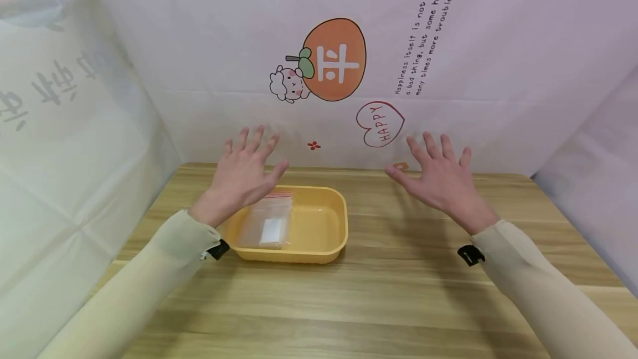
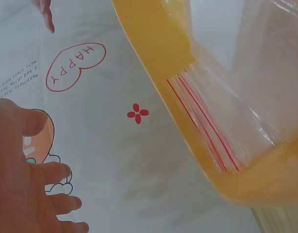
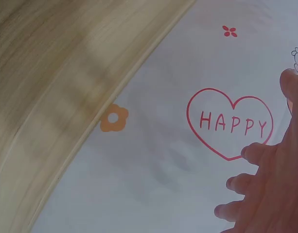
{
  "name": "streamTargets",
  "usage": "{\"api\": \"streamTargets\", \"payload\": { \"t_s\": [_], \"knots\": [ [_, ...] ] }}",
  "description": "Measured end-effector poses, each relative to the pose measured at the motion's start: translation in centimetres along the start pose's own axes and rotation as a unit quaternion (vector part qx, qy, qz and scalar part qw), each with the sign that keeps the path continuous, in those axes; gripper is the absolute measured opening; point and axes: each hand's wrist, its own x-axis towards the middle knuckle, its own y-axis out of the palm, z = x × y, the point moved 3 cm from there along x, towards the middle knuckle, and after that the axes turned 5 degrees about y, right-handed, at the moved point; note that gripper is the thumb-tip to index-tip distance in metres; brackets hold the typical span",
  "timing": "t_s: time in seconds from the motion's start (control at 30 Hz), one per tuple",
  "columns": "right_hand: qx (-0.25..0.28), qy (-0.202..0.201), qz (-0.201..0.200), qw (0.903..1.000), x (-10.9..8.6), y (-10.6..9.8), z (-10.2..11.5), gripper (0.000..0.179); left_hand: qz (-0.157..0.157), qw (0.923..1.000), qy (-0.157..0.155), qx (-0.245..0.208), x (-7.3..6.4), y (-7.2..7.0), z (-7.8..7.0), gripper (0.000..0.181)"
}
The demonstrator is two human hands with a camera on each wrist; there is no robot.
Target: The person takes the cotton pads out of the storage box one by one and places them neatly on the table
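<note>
In the head view my left hand [image 1: 244, 173] hovers over the left back part of a yellow plastic tray, its fingers spread and holding nothing. The tray [image 1: 321, 256] stands on the table, left of the middle. Inside it, on the left, lie clear zip-seal bags [image 1: 254, 223] with red lines along the seal and a white patch. The left wrist view shows these bags [image 2: 212, 126] close up at the tray's wall [image 2: 153, 73]. My right hand [image 1: 441, 179] is raised above the table's back right part, fingers apart, touching nothing.
A wood-grain table [image 1: 399, 303] extends under both arms. Behind it hangs a white printed cloth [image 1: 478, 137] with a red heart and orange fruit drawings. More pale cloth [image 1: 65, 143] closes off the left side, and another sheet [image 1: 593, 170] the right.
</note>
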Motion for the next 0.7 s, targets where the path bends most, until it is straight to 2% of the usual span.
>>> {"api": "streamTargets", "payload": {
  "t_s": [0.4,0.7],
  "knots": [
    [0.013,-0.008,0.012,0.9998,-1.2,-0.3,0.1,0.106,0.001,1.0,0.0,-0.002,-1.2,-0.3,0.2,0.075],
    [0.019,-0.018,-0.006,0.9996,-2.4,-0.3,0.5,0.105,0.007,0.9999,0.003,-0.009,-2.3,-0.1,0.1,0.075]
  ]
}}
